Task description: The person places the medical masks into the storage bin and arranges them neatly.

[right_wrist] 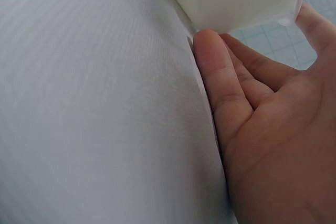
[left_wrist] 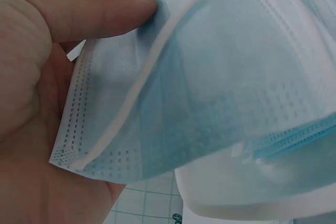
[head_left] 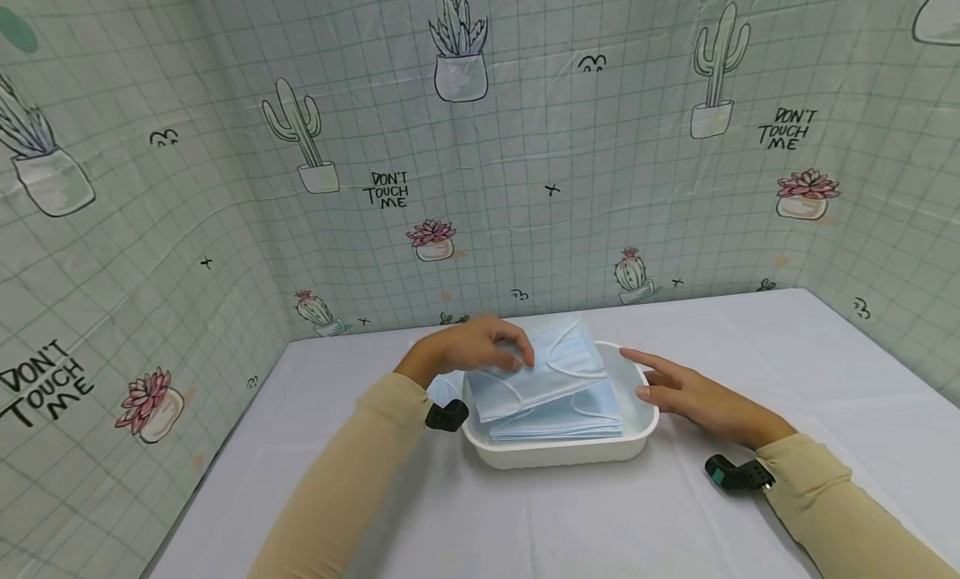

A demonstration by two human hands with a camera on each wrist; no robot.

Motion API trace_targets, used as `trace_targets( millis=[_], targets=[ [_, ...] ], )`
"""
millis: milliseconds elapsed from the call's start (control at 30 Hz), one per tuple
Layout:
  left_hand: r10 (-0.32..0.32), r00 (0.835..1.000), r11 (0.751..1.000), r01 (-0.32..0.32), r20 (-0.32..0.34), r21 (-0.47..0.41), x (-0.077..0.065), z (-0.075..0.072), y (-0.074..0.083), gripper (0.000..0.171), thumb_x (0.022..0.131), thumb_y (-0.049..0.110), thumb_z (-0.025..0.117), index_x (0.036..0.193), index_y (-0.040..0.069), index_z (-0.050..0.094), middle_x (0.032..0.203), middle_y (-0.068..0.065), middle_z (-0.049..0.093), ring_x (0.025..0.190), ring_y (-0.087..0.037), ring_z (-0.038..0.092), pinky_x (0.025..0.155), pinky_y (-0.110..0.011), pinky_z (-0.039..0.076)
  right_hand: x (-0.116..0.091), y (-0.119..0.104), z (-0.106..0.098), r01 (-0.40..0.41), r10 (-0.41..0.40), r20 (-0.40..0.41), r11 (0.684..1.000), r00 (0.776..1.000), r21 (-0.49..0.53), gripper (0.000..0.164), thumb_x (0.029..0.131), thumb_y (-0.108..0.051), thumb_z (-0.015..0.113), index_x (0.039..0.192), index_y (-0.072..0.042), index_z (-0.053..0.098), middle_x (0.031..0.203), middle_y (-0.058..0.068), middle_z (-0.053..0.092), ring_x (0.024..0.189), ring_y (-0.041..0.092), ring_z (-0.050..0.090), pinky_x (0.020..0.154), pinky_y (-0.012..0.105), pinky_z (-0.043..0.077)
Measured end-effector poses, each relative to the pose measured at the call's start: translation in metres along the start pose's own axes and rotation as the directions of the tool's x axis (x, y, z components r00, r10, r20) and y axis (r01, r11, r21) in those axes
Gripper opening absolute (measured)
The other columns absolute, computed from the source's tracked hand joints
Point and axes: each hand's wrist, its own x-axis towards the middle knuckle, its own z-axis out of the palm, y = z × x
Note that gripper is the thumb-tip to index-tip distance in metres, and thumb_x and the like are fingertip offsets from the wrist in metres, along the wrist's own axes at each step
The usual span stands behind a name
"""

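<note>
A white plastic tray (head_left: 570,456) holds a stack of pale blue disposable face masks (head_left: 558,431). Above the stack, my left hand (head_left: 480,346) pinches a face mask (head_left: 555,386), which lies tilted over the others. The left wrist view shows the thumb (left_wrist: 105,11) on the front of this mask (left_wrist: 210,93), near its side edge, with the white ear loop hanging across it; the fingers behind are mostly hidden. On the tray's right side, my right hand (head_left: 697,400) touches the rim with extended fingers. The right wrist view has its fingers (right_wrist: 220,72) low against the tray wall (right_wrist: 247,3).
A white cloth (head_left: 360,512) covers the table. Behind and beside it hangs a grid-patterned curtain (head_left: 510,146) printed with cacti. Another pale blue piece (head_left: 446,386) shows just left of the tray. Each wrist wears a black strap camera, one (head_left: 447,416) near the tray's left edge.
</note>
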Motion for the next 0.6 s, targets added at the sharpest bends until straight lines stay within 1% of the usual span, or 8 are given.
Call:
trace_targets(
  millis=[133, 300, 467, 600],
  targets=[
    [-0.002, 1.0, 1.0, 0.002, 0.007, 0.02, 0.003, 0.003, -0.003, 0.02, 0.092, 0.004, 0.065, 0.103, 0.019, 0.074, 0.117, 0.008, 0.065, 0.118, -0.014, 0.048, 0.105, -0.037, 0.034, 0.0, 0.0, 0.001, 0.014, -0.014, 0.003, 1.0, 1.0, 0.004, 0.061, 0.104, -0.042, 0.051, 0.159, -0.04, 0.023, 0.156, 0.028, 0.029, 0.143, 0.046, 0.029, 0.105, 0.065, 0.033],
    [-0.008, 1.0, 1.0, 0.008, 0.028, 0.017, 0.007, 0.007, -0.005, 0.021, 0.092, 0.004, 0.066, 0.104, 0.02, 0.074, 0.118, 0.009, 0.065, 0.117, -0.012, 0.049, 0.104, -0.035, 0.034, -0.002, -0.002, 0.004, 0.01, -0.01, 0.006, 0.999, 1.0, 0.03, 0.061, 0.104, -0.04, 0.052, 0.158, -0.039, 0.024, 0.155, 0.028, 0.031, 0.142, 0.044, 0.032, 0.105, 0.062, 0.035],
    [-0.001, 0.998, 1.0, 0.0, 0.063, 0.019, 0.012, 0.01, -0.002, 0.023, 0.091, 0.004, 0.066, 0.103, 0.021, 0.074, 0.117, 0.011, 0.065, 0.116, -0.011, 0.05, 0.102, -0.033, 0.036, -0.004, -0.003, 0.005, -0.004, 0.004, -0.004, 1.0, 1.0, 0.024, 0.062, 0.104, -0.042, 0.052, 0.158, -0.039, 0.024, 0.157, 0.029, 0.028, 0.143, 0.046, 0.028, 0.105, 0.063, 0.034],
    [0.004, 0.995, 0.998, -0.01, 0.101, 0.058, 0.015, 0.009, 0.003, 0.024, 0.091, 0.003, 0.065, 0.104, 0.021, 0.074, 0.118, 0.011, 0.065, 0.116, -0.01, 0.05, 0.101, -0.032, 0.036, -0.005, -0.005, 0.004, -0.003, 0.004, -0.004, 1.0, 1.0, 0.017, 0.062, 0.104, -0.042, 0.051, 0.159, -0.039, 0.023, 0.157, 0.029, 0.026, 0.143, 0.047, 0.027, 0.106, 0.065, 0.032]
  ],
)
